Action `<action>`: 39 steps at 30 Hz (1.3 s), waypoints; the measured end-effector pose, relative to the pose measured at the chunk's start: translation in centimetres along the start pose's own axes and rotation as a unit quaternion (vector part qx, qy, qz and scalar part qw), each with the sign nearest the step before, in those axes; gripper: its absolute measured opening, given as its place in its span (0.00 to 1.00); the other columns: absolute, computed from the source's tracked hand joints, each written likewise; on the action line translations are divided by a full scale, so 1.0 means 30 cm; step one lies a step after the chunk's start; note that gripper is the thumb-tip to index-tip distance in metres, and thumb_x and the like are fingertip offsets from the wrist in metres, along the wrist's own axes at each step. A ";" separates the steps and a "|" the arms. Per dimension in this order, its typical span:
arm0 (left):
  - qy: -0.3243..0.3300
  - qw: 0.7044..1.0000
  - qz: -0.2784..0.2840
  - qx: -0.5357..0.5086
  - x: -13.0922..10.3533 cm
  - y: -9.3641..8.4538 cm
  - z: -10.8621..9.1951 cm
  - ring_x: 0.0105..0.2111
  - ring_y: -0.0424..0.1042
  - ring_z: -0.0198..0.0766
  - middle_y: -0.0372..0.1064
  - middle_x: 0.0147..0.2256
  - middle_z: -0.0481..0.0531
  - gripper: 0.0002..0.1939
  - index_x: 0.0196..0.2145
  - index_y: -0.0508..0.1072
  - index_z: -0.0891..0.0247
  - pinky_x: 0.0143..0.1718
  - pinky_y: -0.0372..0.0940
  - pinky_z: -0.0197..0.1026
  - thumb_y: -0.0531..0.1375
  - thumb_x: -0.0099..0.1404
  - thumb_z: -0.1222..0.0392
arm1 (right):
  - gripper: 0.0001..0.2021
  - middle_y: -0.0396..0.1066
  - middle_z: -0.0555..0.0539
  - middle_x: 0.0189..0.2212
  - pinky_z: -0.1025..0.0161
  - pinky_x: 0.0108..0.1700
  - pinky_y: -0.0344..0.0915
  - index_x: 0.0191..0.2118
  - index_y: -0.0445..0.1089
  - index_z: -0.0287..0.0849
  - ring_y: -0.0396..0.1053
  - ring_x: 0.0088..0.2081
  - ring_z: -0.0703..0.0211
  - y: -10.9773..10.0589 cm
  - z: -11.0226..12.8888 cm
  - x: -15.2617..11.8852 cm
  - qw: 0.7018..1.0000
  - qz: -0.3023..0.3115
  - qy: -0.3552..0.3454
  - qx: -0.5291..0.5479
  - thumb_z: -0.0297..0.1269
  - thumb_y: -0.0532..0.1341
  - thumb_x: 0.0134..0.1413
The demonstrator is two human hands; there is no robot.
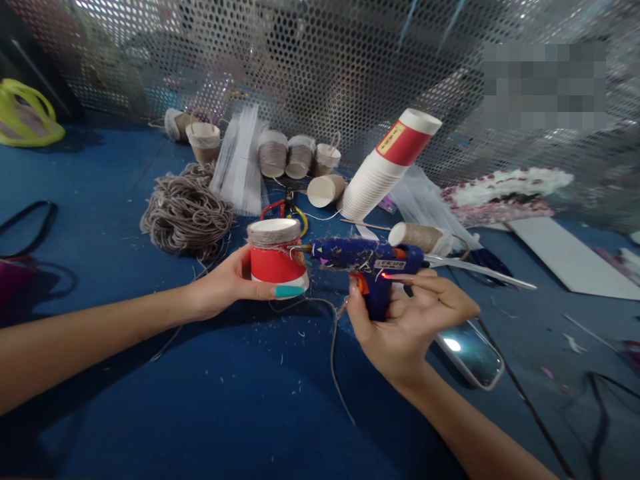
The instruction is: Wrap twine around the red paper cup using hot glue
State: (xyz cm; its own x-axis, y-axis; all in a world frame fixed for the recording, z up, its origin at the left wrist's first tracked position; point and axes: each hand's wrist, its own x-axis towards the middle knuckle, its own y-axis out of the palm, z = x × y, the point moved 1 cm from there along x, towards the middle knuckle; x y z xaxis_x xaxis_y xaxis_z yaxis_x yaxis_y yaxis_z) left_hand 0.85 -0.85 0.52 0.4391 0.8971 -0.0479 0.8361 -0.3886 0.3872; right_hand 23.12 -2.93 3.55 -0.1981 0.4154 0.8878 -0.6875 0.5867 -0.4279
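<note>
My left hand [233, 283] is wrapped round a red and white paper cup [277, 263] from its left side. Grey cord [274, 235] is wound about the end of the cup nearest the top of the view. In my right hand [415, 313] is a blue glue gun [353, 255], its nozzle touching or almost touching the cup just below the cord. A clear glue stick [480, 270] sticks out of the gun's back, and a red light glows on its side. From near the cup a loose length of cord [334, 347] trails over the blue table.
Behind the cup lie a heap of grey cord [187, 210], white mesh [243, 163], several cord-wrapped cups [273, 153], pliers [289, 200] and a tilted stack of paper cups [373, 180]. A phone [473, 353] lies by my right wrist. A perforated metal panel [320, 60] stands at the back.
</note>
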 end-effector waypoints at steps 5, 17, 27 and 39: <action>-0.005 1.000 -0.008 -0.001 0.000 -0.003 0.004 0.43 0.75 0.46 0.77 0.44 0.56 0.29 0.47 0.72 0.64 0.48 0.68 0.48 0.74 0.46 0.63 | 0.30 0.48 0.47 0.41 0.63 0.33 0.71 0.49 0.52 0.48 0.61 0.39 0.61 0.001 0.001 0.002 1.000 0.002 -0.007 -0.003 0.24 0.67 0.43; -0.005 1.000 -0.021 0.004 -0.003 0.000 -0.004 0.43 0.75 0.48 0.77 0.42 0.56 0.30 0.44 0.72 0.64 0.47 0.68 0.48 0.75 0.43 0.59 | 0.29 0.49 0.48 0.42 0.60 0.36 0.72 0.48 0.51 0.49 0.62 0.40 0.60 0.005 0.000 -0.011 0.999 -0.010 0.043 -0.008 0.25 0.66 0.44; -0.023 0.999 -0.040 -0.018 -0.004 -0.014 -0.005 0.40 0.75 0.45 0.76 0.39 0.54 0.28 0.42 0.73 0.64 0.43 0.67 0.44 0.75 0.43 0.58 | 0.29 0.56 0.46 0.41 0.51 0.39 0.72 0.44 0.47 0.50 0.68 0.39 0.56 0.028 -0.065 -0.043 0.956 0.041 0.289 0.025 0.40 0.69 0.46; -0.110 0.992 0.062 -0.018 0.020 -0.051 -0.047 0.27 0.73 0.37 0.76 0.29 0.52 0.23 0.37 0.75 0.65 0.29 0.68 0.37 0.69 0.50 0.45 | 0.24 0.64 0.45 0.32 0.41 0.45 0.64 0.43 0.56 0.42 0.64 0.45 0.42 0.011 -0.128 -0.030 0.946 0.145 0.258 -0.131 0.54 0.63 0.50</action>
State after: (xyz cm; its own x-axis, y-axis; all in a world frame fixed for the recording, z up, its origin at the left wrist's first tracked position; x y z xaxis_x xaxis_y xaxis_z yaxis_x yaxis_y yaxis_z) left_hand -0.61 0.58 1.20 0.6026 0.7738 -0.1953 0.7604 -0.4824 0.4349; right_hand 25.74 -0.43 1.97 0.0619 0.8298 0.5547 -0.4468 0.5200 -0.7280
